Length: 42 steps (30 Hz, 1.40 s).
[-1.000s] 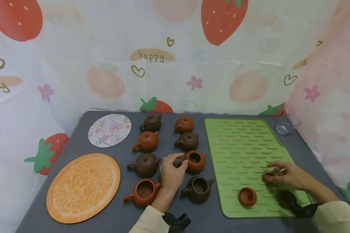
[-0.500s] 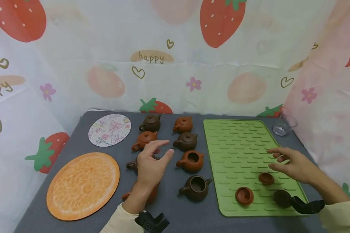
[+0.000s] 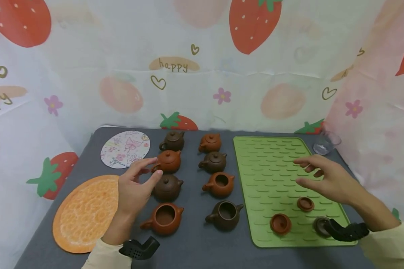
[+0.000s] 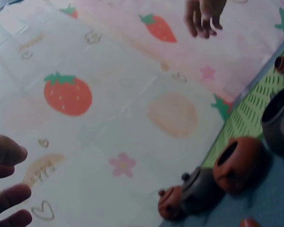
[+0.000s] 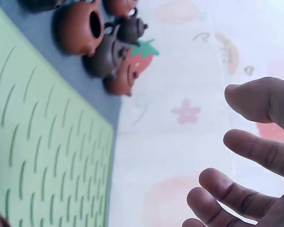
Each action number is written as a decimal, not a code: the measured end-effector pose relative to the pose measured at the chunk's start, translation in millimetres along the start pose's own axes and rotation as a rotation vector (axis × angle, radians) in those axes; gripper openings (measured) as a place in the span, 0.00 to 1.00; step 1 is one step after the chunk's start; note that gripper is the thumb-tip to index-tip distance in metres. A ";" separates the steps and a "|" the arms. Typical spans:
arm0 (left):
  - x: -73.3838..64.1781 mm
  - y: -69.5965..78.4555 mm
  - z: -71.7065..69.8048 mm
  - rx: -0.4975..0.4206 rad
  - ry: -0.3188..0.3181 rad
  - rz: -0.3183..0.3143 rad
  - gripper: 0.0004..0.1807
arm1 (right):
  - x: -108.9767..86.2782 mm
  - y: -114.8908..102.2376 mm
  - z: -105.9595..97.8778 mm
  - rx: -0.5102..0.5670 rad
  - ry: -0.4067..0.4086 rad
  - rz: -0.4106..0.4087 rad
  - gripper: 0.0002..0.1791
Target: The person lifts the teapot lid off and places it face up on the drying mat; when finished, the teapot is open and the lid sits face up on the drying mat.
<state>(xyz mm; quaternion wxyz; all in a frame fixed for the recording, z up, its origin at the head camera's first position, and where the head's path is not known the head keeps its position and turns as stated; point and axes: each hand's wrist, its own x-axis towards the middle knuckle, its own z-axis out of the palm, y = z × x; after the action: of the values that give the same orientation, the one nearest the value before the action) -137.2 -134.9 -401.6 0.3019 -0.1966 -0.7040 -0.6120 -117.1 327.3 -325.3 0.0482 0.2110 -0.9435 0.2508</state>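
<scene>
My left hand (image 3: 134,186) hovers empty with parted fingers, left of a lidded dark brown teapot (image 3: 167,187) in the head view. An open reddish-brown teapot (image 3: 165,229) stands just nearer. In the second row are a lidless reddish-brown teapot (image 3: 220,192) and a lidless dark teapot (image 3: 225,225). My right hand (image 3: 330,183) is raised over the green mat (image 3: 266,179), fingers spread and holding nothing. Below it on the mat lie two reddish-brown lids, a larger lid (image 3: 280,224) and a smaller lid (image 3: 305,204). A dark lid (image 3: 320,226) is partly hidden by the wrist camera.
Farther back stand a lidded dark teapot (image 3: 173,141), an orange-brown teapot (image 3: 168,161), another orange-brown teapot (image 3: 210,142) and a dark teapot (image 3: 213,161). On the left lie an orange round mat (image 3: 84,216) and a floral oval mat (image 3: 125,149). A glass cup (image 3: 324,145) sits at the back right.
My left hand has left the lidless reddish-brown teapot and swung left across the near row. My right hand has released the smaller reddish-brown lid onto the mat and risen away from it.
</scene>
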 end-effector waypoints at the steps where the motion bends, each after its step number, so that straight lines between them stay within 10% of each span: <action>1: -0.6 -3.9 -4.1 -0.005 -0.002 -0.005 0.20 | 1.9 -3.5 -0.3 -0.003 0.008 -0.014 0.26; 15: -12.9 -58.4 -36.0 -0.052 -0.084 -0.124 0.16 | 26.1 -41.3 8.8 0.055 0.055 -0.207 0.27; 29: -35.7 -97.3 -39.3 -0.081 -0.114 -0.399 0.14 | 57.3 -61.7 29.8 0.139 0.019 -0.266 0.25; 42: -35.1 -71.5 -29.4 0.027 -0.131 -0.410 0.07 | 109.0 -86.4 65.3 0.288 -0.072 -0.263 0.24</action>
<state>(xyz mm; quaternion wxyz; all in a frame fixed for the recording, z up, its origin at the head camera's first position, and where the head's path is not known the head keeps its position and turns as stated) -152.0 -172.9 -476.2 0.1273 -0.0844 -0.7557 -0.6369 -178.5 186.5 -321.4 0.0164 0.3461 -0.8633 0.3669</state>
